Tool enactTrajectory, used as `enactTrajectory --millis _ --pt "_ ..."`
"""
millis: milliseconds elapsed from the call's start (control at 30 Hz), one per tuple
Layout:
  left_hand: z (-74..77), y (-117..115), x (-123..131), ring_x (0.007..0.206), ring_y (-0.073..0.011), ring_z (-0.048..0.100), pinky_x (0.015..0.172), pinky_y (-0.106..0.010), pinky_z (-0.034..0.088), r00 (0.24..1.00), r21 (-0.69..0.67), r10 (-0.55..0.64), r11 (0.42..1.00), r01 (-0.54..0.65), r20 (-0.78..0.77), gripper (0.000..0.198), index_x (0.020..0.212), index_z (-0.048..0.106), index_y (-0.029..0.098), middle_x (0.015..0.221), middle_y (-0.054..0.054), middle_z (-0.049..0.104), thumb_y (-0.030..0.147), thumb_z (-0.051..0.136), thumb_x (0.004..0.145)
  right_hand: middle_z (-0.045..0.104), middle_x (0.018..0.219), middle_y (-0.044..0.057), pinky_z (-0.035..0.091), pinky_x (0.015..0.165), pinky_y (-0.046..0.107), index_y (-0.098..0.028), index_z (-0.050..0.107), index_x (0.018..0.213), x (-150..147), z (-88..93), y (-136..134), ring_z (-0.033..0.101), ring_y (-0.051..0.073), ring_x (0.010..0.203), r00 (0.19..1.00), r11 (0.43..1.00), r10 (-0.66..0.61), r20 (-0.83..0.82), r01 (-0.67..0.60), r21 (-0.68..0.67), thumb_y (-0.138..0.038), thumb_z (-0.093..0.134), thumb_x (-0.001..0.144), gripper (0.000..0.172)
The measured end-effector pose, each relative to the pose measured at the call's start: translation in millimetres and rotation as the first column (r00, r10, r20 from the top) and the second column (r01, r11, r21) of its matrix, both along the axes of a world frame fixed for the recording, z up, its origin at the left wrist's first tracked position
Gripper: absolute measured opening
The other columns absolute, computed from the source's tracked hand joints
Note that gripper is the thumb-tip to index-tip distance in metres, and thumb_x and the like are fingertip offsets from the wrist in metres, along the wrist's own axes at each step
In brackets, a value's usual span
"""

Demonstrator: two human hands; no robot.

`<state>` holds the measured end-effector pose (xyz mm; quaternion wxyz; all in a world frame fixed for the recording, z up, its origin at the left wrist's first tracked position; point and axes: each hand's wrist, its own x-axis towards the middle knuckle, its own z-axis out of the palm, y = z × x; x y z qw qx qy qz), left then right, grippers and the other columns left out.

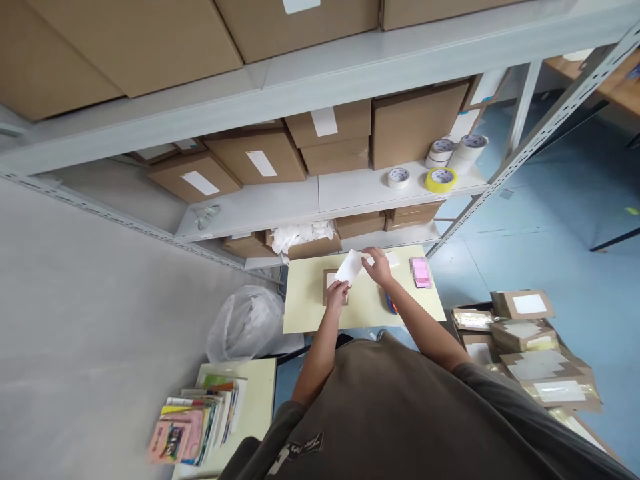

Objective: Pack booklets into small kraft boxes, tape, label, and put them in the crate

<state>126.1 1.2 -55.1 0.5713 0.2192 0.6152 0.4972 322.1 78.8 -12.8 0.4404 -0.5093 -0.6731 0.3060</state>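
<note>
Both my hands hold a white sheet of paper (349,267) above a small pale-yellow table (305,313). My left hand (337,293) pinches its lower corner. My right hand (377,265) grips its upper right edge. Under the sheet a small brown cardboard parcel (327,277) lies flat on the table. A pink item (421,272) rests at the table's right side, and a blue and orange object (390,305) peeks out beneath my right forearm.
Grey metal shelving (320,193) stands behind the table with cardboard boxes (415,123) and tape rolls (441,178). A clear plastic bag (250,323) sits on the floor at left. Books (193,427) are stacked on a second table. Labelled parcels (530,347) pile up at right.
</note>
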Motion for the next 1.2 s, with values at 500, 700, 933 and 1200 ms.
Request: enactTrajectory --millis 500,700,933,1200 --pt "12.4 -24 8 0.066 -0.0152 0.064 0.061 -0.025 0.044 0.961 -0.020 -0.248 0.969 0.247 -0.126 0.053 0.082 0.078 0.017 0.078 -0.007 0.076 0.056 0.098 0.054 0.057 0.061 -0.006 0.050 0.067 0.033 -0.025 0.058 0.074 9 -25.5 -59 0.057 0.016 0.063 0.878 0.834 -0.013 -0.478 -0.254 -0.490 -0.053 0.086 0.069 0.040" --pt "27.3 -11 10 0.067 -0.0145 0.064 0.063 -0.026 0.046 0.989 0.075 -0.055 0.995 0.066 -0.134 0.053 0.085 0.079 0.017 0.079 -0.006 0.076 0.059 0.096 0.057 0.079 0.096 0.005 0.054 0.079 0.034 -0.024 0.075 0.098 21 -12.5 -72 0.072 0.019 0.082 0.837 0.790 -0.081 -0.541 -0.277 -0.547 -0.050 0.079 0.080 0.032" --pt "43.4 -14 20 0.069 -0.0155 0.064 0.065 -0.027 0.045 0.995 0.130 -0.022 0.991 0.035 -0.101 0.050 0.086 0.079 0.016 0.078 -0.006 0.074 0.057 0.095 0.061 0.080 0.095 0.005 0.055 0.083 0.035 -0.023 0.077 0.090 17 4.6 -87 0.071 0.018 0.081 0.821 0.769 -0.051 -0.568 -0.331 -0.547 -0.050 0.080 0.081 0.028" --pt "53.4 -21 20 0.068 -0.0153 0.063 0.064 -0.026 0.045 0.994 0.133 -0.021 0.991 0.034 -0.104 0.048 0.086 0.079 0.017 0.077 -0.005 0.074 0.056 0.095 0.062 0.079 0.089 0.005 0.055 0.084 0.037 -0.023 0.075 0.085 14 17.5 -90 0.070 0.020 0.082 0.808 0.786 -0.023 -0.589 -0.350 -0.510 -0.056 0.080 0.082 0.033"
